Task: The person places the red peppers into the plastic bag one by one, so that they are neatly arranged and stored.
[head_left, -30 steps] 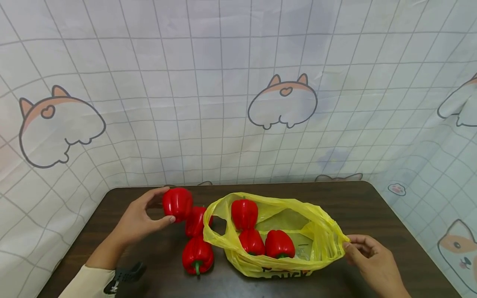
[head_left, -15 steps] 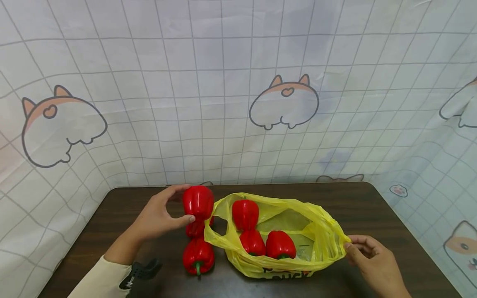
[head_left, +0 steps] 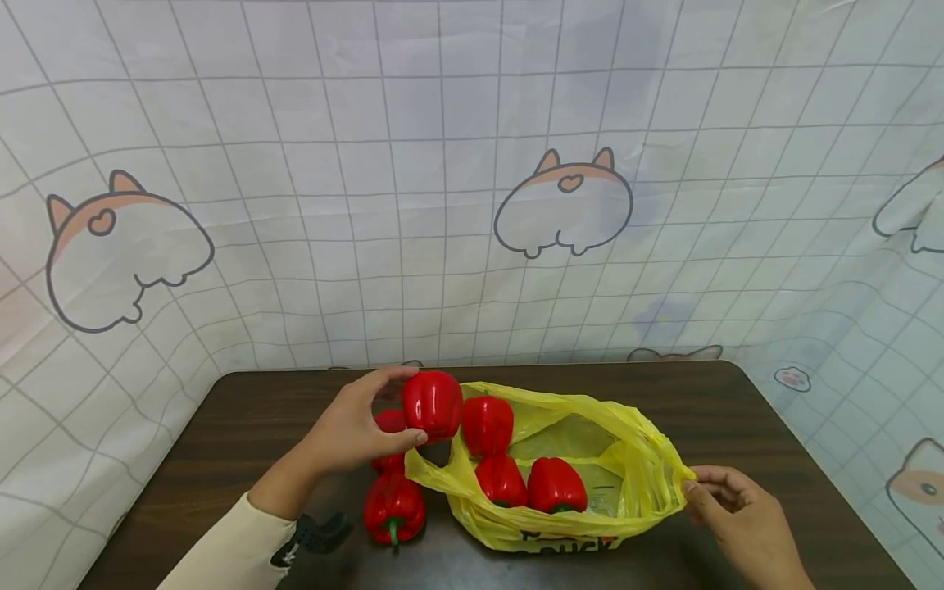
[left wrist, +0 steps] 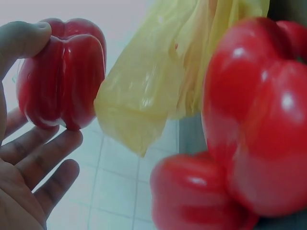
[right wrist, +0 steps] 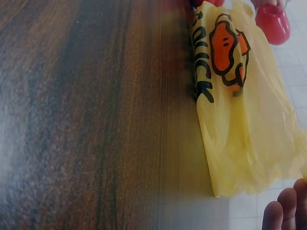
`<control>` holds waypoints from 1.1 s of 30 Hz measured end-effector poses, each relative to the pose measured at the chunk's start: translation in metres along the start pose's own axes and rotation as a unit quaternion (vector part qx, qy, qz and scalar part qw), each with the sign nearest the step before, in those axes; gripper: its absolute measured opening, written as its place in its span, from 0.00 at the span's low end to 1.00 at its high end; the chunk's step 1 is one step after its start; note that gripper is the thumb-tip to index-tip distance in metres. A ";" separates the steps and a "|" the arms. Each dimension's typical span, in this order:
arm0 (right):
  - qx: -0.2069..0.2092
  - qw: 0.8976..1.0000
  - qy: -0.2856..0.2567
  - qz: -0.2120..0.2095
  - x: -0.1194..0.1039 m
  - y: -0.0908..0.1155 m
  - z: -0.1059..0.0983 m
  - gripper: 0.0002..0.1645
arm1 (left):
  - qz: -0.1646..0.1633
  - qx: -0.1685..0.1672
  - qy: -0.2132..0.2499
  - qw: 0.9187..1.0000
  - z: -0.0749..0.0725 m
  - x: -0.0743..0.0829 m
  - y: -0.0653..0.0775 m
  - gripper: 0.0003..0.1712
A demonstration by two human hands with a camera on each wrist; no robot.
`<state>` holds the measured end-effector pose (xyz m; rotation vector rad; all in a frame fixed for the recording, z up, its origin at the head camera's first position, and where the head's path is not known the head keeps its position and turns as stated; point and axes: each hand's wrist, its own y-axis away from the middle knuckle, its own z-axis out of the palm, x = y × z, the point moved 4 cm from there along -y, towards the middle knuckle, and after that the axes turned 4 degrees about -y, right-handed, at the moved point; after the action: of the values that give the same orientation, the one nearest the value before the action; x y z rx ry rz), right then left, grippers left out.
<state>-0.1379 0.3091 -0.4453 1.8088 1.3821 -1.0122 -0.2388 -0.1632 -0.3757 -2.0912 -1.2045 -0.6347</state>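
Between thumb and fingers, my left hand (head_left: 354,430) holds a glossy red bell pepper (head_left: 433,406) at the left rim of a yellow plastic bag (head_left: 634,459). In the left wrist view, the thumb presses the top of that pepper (left wrist: 64,76) and the fingertips support it from below. My right hand (head_left: 745,516) pinches the right edge of the bag, keeping its mouth spread. Three red peppers (head_left: 556,485) lie inside the bag. Left of it, a pepper (head_left: 394,506) rests on the table, stem facing the near side, and another (head_left: 388,426) sits behind, partly hidden.
Everything stands on a dark wood-grain table (head_left: 265,410). A white gridded cloth (head_left: 413,246) with cartoon dog drawings hangs behind and along the sides. The right wrist view shows an orange duck print (right wrist: 225,48) on the bag's front.
My left hand has carried the held bell pepper to the right, from over the loose peppers to the bag's left rim. The right hand keeps its pinch on the bag.
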 end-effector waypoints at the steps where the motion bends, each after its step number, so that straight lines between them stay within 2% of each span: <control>1: 0.000 1.000 0.000 0.000 0.000 0.000 0.000 0.30 | -0.003 -0.003 -0.001 1.000 0.002 0.001 -0.001 0.46; 8: -0.003 1.000 0.000 0.007 0.000 0.000 0.000 0.31 | -0.014 -0.019 0.003 1.000 0.010 0.006 -0.008 0.46; 23: -0.002 1.000 -0.006 -0.010 -0.002 -0.001 0.002 0.29 | 0.021 -0.046 0.023 0.998 0.034 0.020 -0.026 0.45; 30: -0.003 1.000 -0.006 0.001 -0.001 0.000 0.002 0.30 | -0.006 -0.052 0.014 0.999 0.046 0.025 -0.031 0.44; 33: -0.004 1.000 -0.006 0.003 -0.001 0.000 0.001 0.30 | -0.008 -0.057 0.021 0.998 0.051 0.029 -0.033 0.45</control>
<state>-0.1383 0.3080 -0.4453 1.7966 1.3712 -1.0126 -0.2496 -0.0966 -0.3814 -2.1533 -1.1881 -0.7670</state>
